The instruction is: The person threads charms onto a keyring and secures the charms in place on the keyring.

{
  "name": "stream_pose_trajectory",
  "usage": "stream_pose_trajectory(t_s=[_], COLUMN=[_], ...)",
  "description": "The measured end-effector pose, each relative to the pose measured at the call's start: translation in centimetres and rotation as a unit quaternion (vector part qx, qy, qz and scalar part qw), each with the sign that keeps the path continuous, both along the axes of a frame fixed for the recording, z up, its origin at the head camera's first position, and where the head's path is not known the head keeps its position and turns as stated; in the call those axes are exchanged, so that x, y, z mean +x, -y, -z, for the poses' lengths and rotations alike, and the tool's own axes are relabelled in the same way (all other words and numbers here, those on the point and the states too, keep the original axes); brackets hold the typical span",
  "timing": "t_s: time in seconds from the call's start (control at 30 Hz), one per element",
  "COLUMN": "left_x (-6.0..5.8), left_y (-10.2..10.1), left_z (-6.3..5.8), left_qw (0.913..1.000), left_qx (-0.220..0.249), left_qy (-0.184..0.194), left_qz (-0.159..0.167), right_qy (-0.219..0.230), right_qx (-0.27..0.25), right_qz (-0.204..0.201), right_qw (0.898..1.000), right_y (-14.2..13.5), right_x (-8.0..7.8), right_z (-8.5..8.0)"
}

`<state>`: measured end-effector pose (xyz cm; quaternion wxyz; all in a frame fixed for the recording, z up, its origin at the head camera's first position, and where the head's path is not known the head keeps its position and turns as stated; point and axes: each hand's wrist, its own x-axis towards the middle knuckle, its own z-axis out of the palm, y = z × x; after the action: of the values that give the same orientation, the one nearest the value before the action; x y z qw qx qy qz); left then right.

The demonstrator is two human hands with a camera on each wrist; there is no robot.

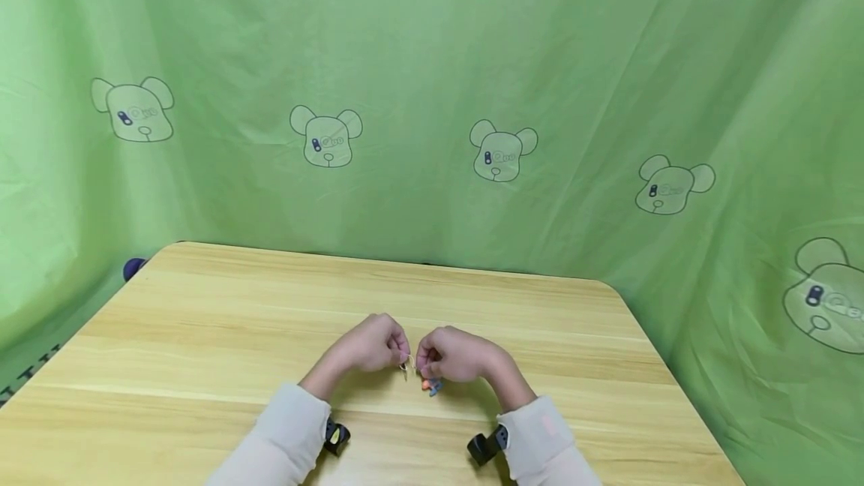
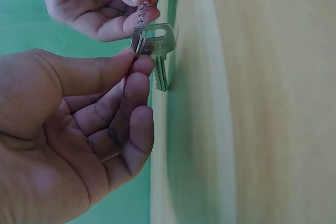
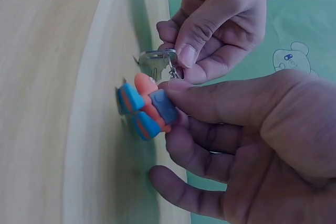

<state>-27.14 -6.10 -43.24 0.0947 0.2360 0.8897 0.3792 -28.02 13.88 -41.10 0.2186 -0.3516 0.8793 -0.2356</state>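
Observation:
My left hand (image 1: 373, 343) pinches a metal key ring (image 2: 138, 44) between thumb and forefinger, its other fingers curled loosely below. From that ring hangs a silver key (image 2: 161, 72), its blade pointing down in the left wrist view. A short metal chain (image 2: 141, 17) runs from the ring toward my right hand (image 1: 457, 353). There, thumb and fingers pinch a small keychain figurine (image 3: 149, 109), orange with a grey-blue block and blue feet. Both hands are close together, just above the table. The fingertips partly hide the ring and the figurine's near side.
The wooden table (image 1: 202, 321) spreads out around both hands, with rounded far corners. Behind it hangs a green curtain (image 1: 418, 43) printed with bear heads. Black wrist cameras (image 1: 335, 437) sit under the pale sleeves (image 1: 286, 426).

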Motion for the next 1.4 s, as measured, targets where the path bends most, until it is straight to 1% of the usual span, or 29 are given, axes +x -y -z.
stream_pose_trajectory(t_s=[0.1,0.33,0.57,0.8,1.03,1.2,1.33,1.4], left_x=[0.26,0.64,0.88,0.9,0.79,0.88,0.65,0.39], left_y=[-0.28,-0.78,-0.81,-0.73,-0.47,-0.16,0.04,0.09], left_z=[0.04,0.17,0.12,0.27,0.26,0.39,0.59,0.66], left_qw=[1.0,0.9996,0.9991,0.9988,0.9985,0.9983,0.9982,0.9978], left_qx=[-0.005,-0.026,-0.043,-0.047,-0.055,-0.058,-0.057,-0.057], left_qy=[-0.001,-0.009,-0.004,-0.008,0.0,0.005,-0.009,-0.019], left_qz=[0.0,0.008,0.002,0.003,0.001,-0.004,-0.014,-0.027], right_qy=[0.006,0.037,0.047,0.054,0.035,0.028,0.009,-0.013], right_qx=[0.003,0.001,0.001,-0.002,0.002,-0.011,-0.017,-0.013], right_qz=[-0.001,-0.002,0.002,0.007,0.018,0.019,0.019,0.019], right_qw=[1.0,0.999,0.999,0.999,0.999,0.999,1.0,1.0], right_y=[-0.16,-0.35,-0.38,-0.53,-0.75,-0.87,-0.81,-0.71], right_x=[-0.06,0.04,-0.08,-0.13,-0.58,-0.57,-0.48,-0.49], right_z=[0.16,0.39,0.55,0.67,0.63,0.48,0.23,0.04])
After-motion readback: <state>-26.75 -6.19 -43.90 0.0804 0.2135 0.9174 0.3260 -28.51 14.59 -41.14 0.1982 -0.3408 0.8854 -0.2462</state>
